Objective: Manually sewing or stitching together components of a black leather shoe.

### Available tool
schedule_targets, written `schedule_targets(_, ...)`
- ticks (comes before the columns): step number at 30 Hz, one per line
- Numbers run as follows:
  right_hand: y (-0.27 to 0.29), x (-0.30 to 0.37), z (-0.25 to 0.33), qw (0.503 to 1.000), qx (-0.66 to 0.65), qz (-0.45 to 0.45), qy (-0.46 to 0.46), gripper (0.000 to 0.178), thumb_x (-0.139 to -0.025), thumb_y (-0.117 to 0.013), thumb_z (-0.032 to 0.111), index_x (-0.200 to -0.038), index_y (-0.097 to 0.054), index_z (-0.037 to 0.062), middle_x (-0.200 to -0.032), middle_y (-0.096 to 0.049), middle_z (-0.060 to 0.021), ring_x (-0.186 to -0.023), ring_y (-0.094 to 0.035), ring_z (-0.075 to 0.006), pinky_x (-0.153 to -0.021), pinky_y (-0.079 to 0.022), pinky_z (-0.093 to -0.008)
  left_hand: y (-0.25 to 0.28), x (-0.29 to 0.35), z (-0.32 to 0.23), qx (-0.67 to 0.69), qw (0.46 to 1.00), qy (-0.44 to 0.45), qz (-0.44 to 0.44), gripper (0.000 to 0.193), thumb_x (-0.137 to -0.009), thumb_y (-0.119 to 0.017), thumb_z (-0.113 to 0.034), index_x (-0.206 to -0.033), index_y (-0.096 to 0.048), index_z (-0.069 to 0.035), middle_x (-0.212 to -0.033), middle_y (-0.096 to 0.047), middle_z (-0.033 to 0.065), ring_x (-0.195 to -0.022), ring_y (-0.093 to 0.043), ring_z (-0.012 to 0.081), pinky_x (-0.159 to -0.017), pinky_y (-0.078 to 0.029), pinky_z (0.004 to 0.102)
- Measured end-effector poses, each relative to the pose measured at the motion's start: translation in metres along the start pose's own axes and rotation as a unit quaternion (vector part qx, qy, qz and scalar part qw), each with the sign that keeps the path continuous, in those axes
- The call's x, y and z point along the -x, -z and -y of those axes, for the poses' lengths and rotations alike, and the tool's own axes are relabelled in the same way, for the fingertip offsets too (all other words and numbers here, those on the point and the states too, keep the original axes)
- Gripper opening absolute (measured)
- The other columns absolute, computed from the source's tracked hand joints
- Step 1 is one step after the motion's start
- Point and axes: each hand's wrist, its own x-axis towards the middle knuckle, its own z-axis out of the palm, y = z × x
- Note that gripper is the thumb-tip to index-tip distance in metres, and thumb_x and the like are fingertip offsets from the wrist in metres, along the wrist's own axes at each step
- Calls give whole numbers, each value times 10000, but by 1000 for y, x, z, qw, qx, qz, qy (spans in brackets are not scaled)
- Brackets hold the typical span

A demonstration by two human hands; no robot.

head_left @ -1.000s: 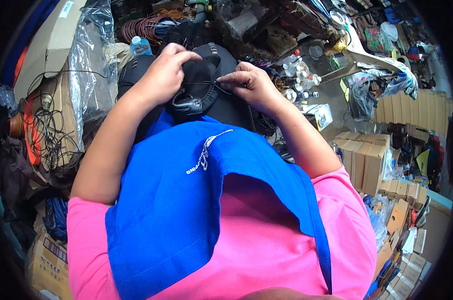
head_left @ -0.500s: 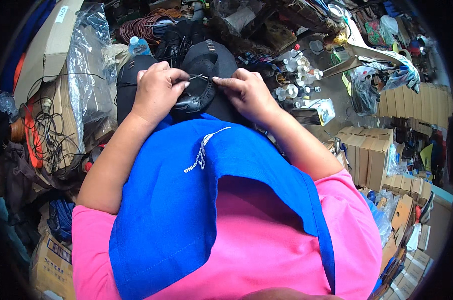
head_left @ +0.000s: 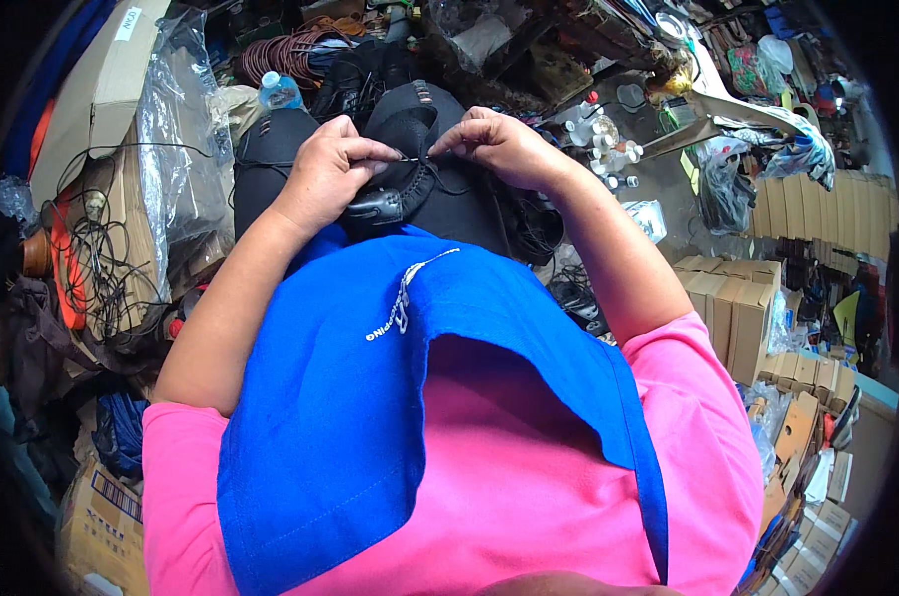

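Note:
Across my lap lies a black shoe (head_left: 378, 209), its curved edge lined with a row of stitches or ridges. The thumb and forefinger of my left hand (head_left: 332, 171) pinch a thin metal needle (head_left: 410, 159) whose tip points right, just above the shoe's opening. My right hand (head_left: 497, 145) is closed in a pinch close to that tip, on a black thread (head_left: 453, 187). The thread hangs in a loose loop below the right fingers, over my dark trouser leg. Fingertips partly cover both the needle and the thread.
A blue apron (head_left: 320, 397) covers my front. A water bottle (head_left: 280, 91) stands beyond my left knee. Several small white bottles (head_left: 600, 134) stand ahead to the right. Stacked cardboard boxes (head_left: 732, 303) are at the right, a tall carton (head_left: 92, 99) and tangled black cord (head_left: 102, 258) at left.
My left hand has shifted slightly right, closer to my right hand. The right hand has risen a little and turned, and a loop of black thread now shows beneath it.

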Motion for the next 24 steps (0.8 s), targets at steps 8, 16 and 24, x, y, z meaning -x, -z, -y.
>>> schedule_targets(8,1,-1,-4,1000,-3,2,-4,221,-859,-584,79,-1020,-711,163,-868,-530,-24,-895,-519,-152,-844,-417,-272,-1,-2,1,-13,1000,-5,1,212,-749,-678,-23,-918,-732,-139,-750,-443,27,-712,-470,154,-671,-411,264)
schedule_targets(16,-1,0,-8,1000,-25,-4,2,235,-846,-595,69,-1025,-717,157,-828,-532,-21,-867,-504,-149,-839,-411,-271,-3,-2,-2,-16,1000,-7,-2,209,-720,-698,-45,-892,-738,-155,-687,-471,51,-708,-514,205,-659,-448,322)
schedule_targets(24,4,-1,-11,995,-88,53,-14,307,-792,-595,19,-1060,-706,119,-839,-543,-17,-862,-503,-140,-837,-410,-269,0,-16,0,32,997,-16,64,187,-692,-726,-65,-865,-740,-134,-719,-548,51,-700,-561,187,-661,-463,288)
